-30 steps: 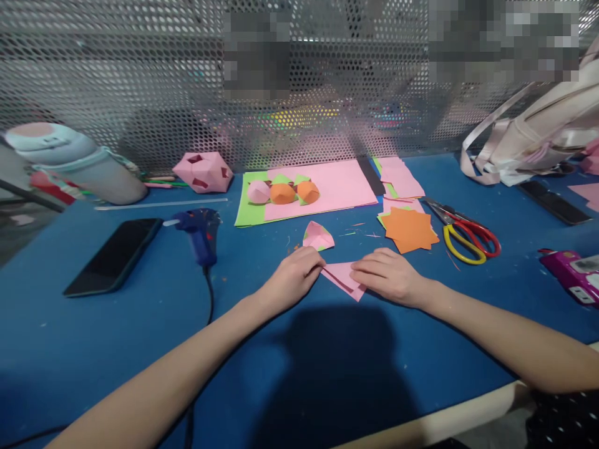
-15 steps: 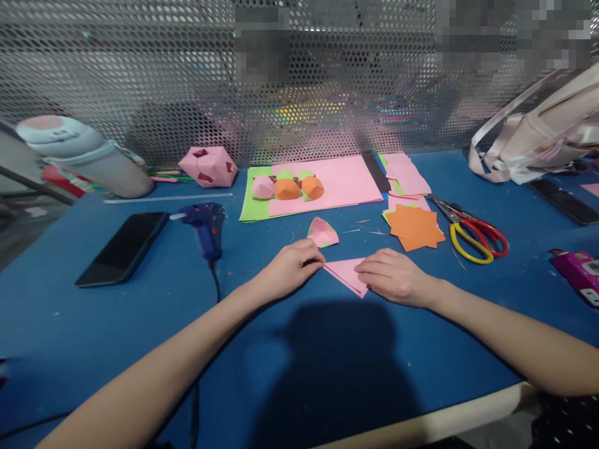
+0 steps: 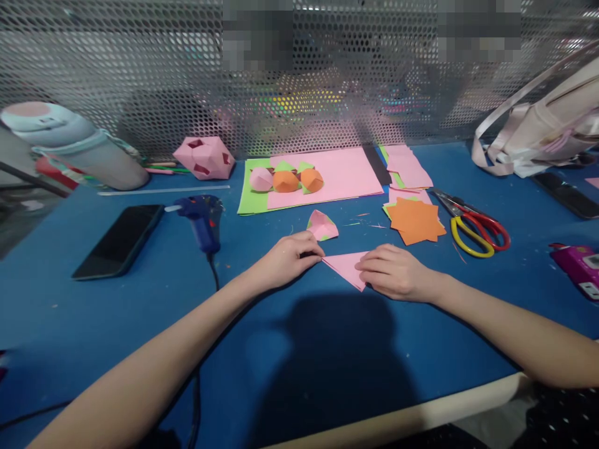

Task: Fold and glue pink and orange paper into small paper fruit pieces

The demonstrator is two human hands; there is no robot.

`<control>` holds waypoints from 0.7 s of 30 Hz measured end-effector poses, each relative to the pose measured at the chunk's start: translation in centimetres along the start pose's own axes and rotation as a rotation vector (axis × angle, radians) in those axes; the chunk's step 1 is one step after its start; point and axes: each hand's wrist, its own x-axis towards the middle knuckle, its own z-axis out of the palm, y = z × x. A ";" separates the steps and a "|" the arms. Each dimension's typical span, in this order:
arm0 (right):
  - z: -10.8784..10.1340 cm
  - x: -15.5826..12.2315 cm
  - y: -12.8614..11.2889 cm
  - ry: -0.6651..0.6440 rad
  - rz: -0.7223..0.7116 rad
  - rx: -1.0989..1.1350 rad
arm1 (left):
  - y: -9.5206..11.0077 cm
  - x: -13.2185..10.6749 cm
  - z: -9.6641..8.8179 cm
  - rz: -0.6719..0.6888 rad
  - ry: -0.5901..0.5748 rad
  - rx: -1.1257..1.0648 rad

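Note:
A sheet of pink paper [image 3: 345, 267], folded into a triangle, lies on the blue table between my hands. The thumb and forefinger of my left hand [image 3: 292, 257] pinch its left corner. Over its right part, my right hand [image 3: 392, 272] has its fingers together and grips the paper, covering that corner. Just beyond my left fingers sits a small folded piece of pink and green paper [image 3: 322, 226]. Farther back, one pink and two orange folded paper shapes [image 3: 285, 181] rest on pink and green sheets [image 3: 346, 174].
To the left are a blue glue gun [image 3: 202, 224], a phone [image 3: 119, 242], a bottle [image 3: 79, 149] and a pink paper polyhedron [image 3: 204, 157]. On the right lie orange paper squares [image 3: 415, 220], scissors [image 3: 472, 227], a purple device [image 3: 580, 265] and a pale bag [image 3: 547, 125]. A perforated metal panel [image 3: 163, 81] stands behind.
The lower edges of the folded pink paper lie closer together than before. Both hands keep nearly the same hold, and the camera view has shifted slightly.

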 end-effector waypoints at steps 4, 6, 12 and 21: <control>0.0 -0.1 0.0 -0.008 -0.007 -0.011 | 0.1 0.0 0.0 -0.007 -0.001 -0.006; -0.1 -0.1 0.0 -0.021 -0.009 -0.011 | 0.2 0.0 -0.1 -0.004 0.002 -0.007; -0.4 -0.1 -0.1 -0.070 0.000 -0.009 | 0.2 0.1 -0.1 0.001 0.004 -0.007; -0.3 -0.1 -0.1 -0.076 -0.014 -0.035 | 0.2 0.1 -0.2 -0.001 -0.014 0.011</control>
